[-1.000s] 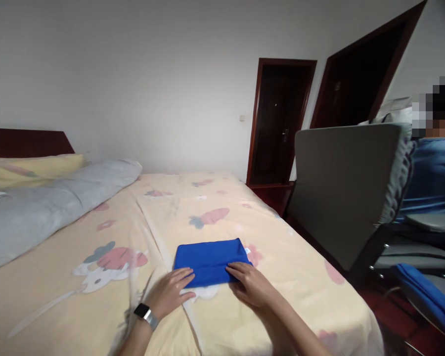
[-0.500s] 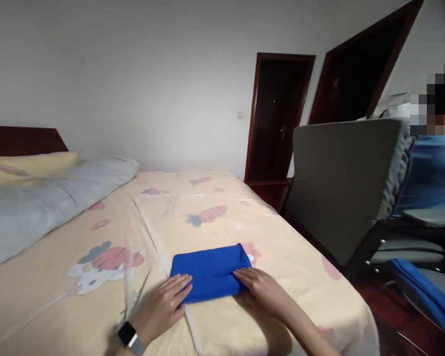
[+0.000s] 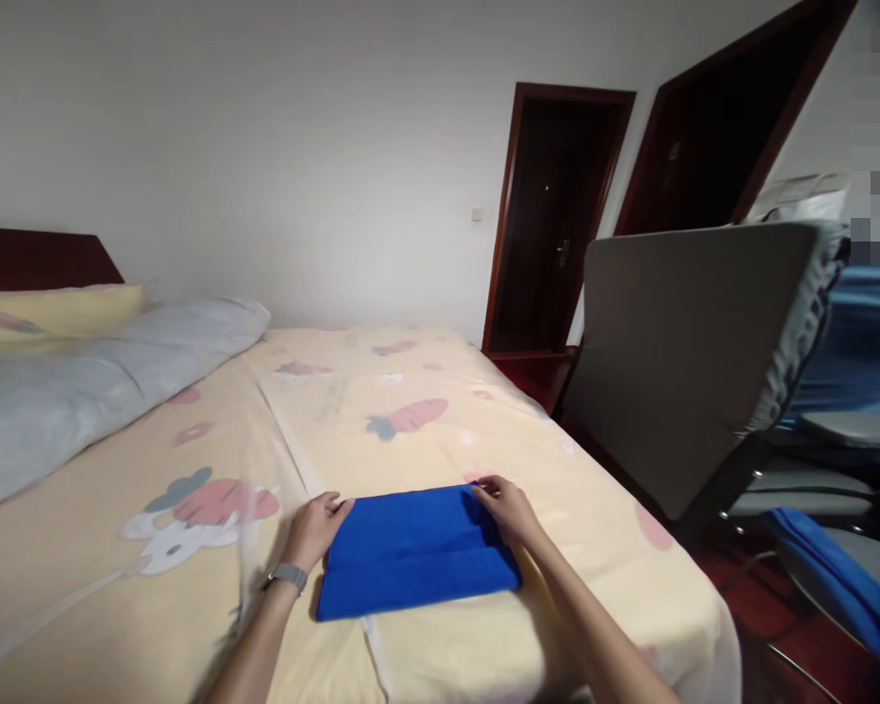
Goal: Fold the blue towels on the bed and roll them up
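Observation:
A folded blue cloth [image 3: 418, 552] lies flat on the bed in front of me, a crease running across it. At its far left corner, the thumb and fingers of my left hand [image 3: 318, 528] are closed on the edge. My right hand [image 3: 509, 508] pinches the far right corner, with its fingers bent over the edge. A watch strap [image 3: 288, 577] circles my left wrist. The undersides of the cloth's corners are hidden.
The bed's patterned yellow sheet [image 3: 411, 362] spreads around the cloth. A grey bolster-like roll [image 3: 117, 391] and a yellow pillow [image 3: 59, 318] lie left. To the right stand a dark upright panel [image 3: 689, 362], a chair with blue cloth [image 3: 843, 587] and a person in blue [image 3: 872, 332].
Both hands have gone from lying flat on the cloth to gripping its far corners. The cloth now reaches nearer to me and looks larger and flatter.

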A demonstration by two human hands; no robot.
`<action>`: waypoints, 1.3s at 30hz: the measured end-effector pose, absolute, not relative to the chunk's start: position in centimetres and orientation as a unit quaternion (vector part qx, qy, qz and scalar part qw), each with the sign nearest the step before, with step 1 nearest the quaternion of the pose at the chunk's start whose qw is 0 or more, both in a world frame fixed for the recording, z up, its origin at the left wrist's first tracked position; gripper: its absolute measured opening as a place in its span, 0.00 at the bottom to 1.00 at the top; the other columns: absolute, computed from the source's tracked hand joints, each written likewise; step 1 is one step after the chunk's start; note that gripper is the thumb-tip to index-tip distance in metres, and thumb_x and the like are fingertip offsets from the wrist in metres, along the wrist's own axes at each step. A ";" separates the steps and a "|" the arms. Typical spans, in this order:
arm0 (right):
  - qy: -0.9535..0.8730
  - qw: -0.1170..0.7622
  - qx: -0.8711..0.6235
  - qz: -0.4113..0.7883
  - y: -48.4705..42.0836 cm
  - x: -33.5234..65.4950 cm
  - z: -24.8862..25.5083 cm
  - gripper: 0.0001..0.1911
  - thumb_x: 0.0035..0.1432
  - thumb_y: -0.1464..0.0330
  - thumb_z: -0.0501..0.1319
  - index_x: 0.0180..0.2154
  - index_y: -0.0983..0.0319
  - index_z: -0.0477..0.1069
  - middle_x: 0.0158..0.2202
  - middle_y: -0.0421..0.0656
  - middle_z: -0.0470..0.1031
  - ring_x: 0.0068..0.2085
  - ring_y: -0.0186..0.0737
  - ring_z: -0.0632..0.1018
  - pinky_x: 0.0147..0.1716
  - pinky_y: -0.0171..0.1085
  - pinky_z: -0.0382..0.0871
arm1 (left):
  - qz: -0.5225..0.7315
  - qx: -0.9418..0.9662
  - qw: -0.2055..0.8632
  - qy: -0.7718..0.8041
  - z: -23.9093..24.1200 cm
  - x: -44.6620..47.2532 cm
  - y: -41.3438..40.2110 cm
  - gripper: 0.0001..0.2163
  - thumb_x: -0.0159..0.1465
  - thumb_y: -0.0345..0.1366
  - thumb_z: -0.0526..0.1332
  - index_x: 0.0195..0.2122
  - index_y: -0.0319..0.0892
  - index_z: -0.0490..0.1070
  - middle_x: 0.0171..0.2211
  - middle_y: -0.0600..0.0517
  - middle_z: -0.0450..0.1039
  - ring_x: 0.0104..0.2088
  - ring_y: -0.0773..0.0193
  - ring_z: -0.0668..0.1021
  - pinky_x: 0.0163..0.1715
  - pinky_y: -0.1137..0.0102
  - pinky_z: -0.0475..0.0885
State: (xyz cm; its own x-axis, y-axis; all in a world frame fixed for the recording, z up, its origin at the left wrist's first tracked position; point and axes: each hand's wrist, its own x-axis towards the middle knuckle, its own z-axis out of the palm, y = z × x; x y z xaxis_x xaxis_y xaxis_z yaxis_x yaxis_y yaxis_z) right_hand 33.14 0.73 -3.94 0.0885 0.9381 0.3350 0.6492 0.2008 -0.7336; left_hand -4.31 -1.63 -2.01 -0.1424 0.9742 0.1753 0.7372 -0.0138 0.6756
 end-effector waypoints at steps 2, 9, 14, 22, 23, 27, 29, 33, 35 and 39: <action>-0.653 0.432 -0.598 0.171 1.9 32.6 -4.6 0.10 0.59 0.65 0.61 0.39 0.59 0.79 0.35 0.44 0.84 0.36 0.45 0.85 0.35 0.39 0.80 | 0.344 0.624 0.180 0.678 -2.7 -4.4 -0.4 0.18 0.60 0.45 0.64 0.43 0.37 0.79 0.36 0.41 0.84 0.39 0.47 0.85 0.40 0.60 0.79; -0.633 0.471 -0.595 0.155 2.9 32.6 -5.5 0.12 0.59 0.67 0.58 0.41 0.60 0.78 0.35 0.47 0.84 0.34 0.45 0.84 0.35 0.40 0.80 | 0.393 0.631 0.172 0.646 -3.7 -4.9 0.9 0.12 0.65 0.41 0.58 0.40 0.39 0.77 0.40 0.44 0.84 0.41 0.58 0.85 0.41 0.68 0.79; -0.628 0.449 -0.620 0.139 2.6 32.4 -5.7 0.13 0.62 0.65 0.58 0.46 0.59 0.76 0.37 0.46 0.84 0.38 0.46 0.84 0.38 0.41 0.79 | 0.382 0.627 0.082 0.674 -4.0 -4.1 0.9 0.08 0.66 0.38 0.58 0.38 0.43 0.76 0.39 0.46 0.82 0.43 0.54 0.82 0.46 0.64 0.75; -0.641 0.404 -0.648 0.075 0.4 32.1 -2.8 0.16 0.66 0.62 0.56 0.51 0.58 0.74 0.50 0.49 0.79 0.41 0.48 0.82 0.41 0.44 0.76 | 0.379 0.682 0.002 0.625 -1.3 -3.3 -1.6 0.10 0.67 0.36 0.56 0.42 0.45 0.77 0.43 0.46 0.80 0.45 0.54 0.81 0.52 0.61 0.73; -0.661 0.403 -0.630 0.062 -0.4 32.2 -2.1 0.16 0.67 0.62 0.55 0.51 0.59 0.74 0.51 0.50 0.78 0.42 0.48 0.82 0.43 0.45 0.76 | 0.380 0.703 0.002 0.601 -0.8 -2.9 -2.6 0.10 0.68 0.36 0.55 0.43 0.45 0.77 0.45 0.47 0.79 0.47 0.55 0.80 0.52 0.62 0.73; -0.810 0.343 -0.472 0.060 -5.4 31.8 0.1 0.16 0.69 0.63 0.53 0.51 0.59 0.76 0.51 0.49 0.79 0.51 0.49 0.79 0.53 0.46 0.74 | 0.301 0.837 0.020 0.456 0.2 -0.9 -7.6 0.12 0.72 0.39 0.55 0.48 0.49 0.78 0.49 0.50 0.80 0.53 0.57 0.78 0.56 0.61 0.73; -0.868 0.279 -0.401 0.089 -8.2 31.4 0.4 0.17 0.69 0.62 0.56 0.54 0.57 0.75 0.54 0.48 0.78 0.55 0.49 0.77 0.57 0.46 0.72 | 0.231 0.889 0.023 0.395 -0.1 -0.4 -9.8 0.12 0.72 0.41 0.58 0.53 0.51 0.77 0.53 0.51 0.79 0.56 0.55 0.77 0.58 0.58 0.73; -0.901 0.218 -0.362 0.099 -11.6 31.4 -0.3 0.22 0.67 0.64 0.61 0.61 0.56 0.72 0.60 0.47 0.74 0.60 0.51 0.75 0.60 0.47 0.71 | 0.170 0.912 0.013 0.373 -1.6 -1.4 -11.7 0.22 0.70 0.42 0.62 0.64 0.56 0.67 0.63 0.54 0.71 0.61 0.53 0.74 0.61 0.57 0.73; -0.898 0.223 -0.367 0.096 -11.8 31.9 -0.8 0.22 0.68 0.67 0.59 0.62 0.55 0.70 0.61 0.45 0.72 0.60 0.49 0.74 0.61 0.46 0.70 | 0.174 0.909 0.010 0.379 -2.3 -2.4 -11.6 0.23 0.71 0.40 0.60 0.67 0.58 0.63 0.65 0.56 0.68 0.62 0.55 0.74 0.61 0.59 0.73; -0.888 0.227 -0.387 0.104 -11.0 33.1 -1.5 0.23 0.67 0.72 0.59 0.62 0.53 0.71 0.61 0.43 0.72 0.60 0.48 0.75 0.60 0.45 0.72 | 0.193 0.903 0.028 0.382 -3.3 -3.6 -11.2 0.25 0.70 0.39 0.62 0.67 0.60 0.62 0.63 0.58 0.69 0.61 0.56 0.74 0.61 0.60 0.73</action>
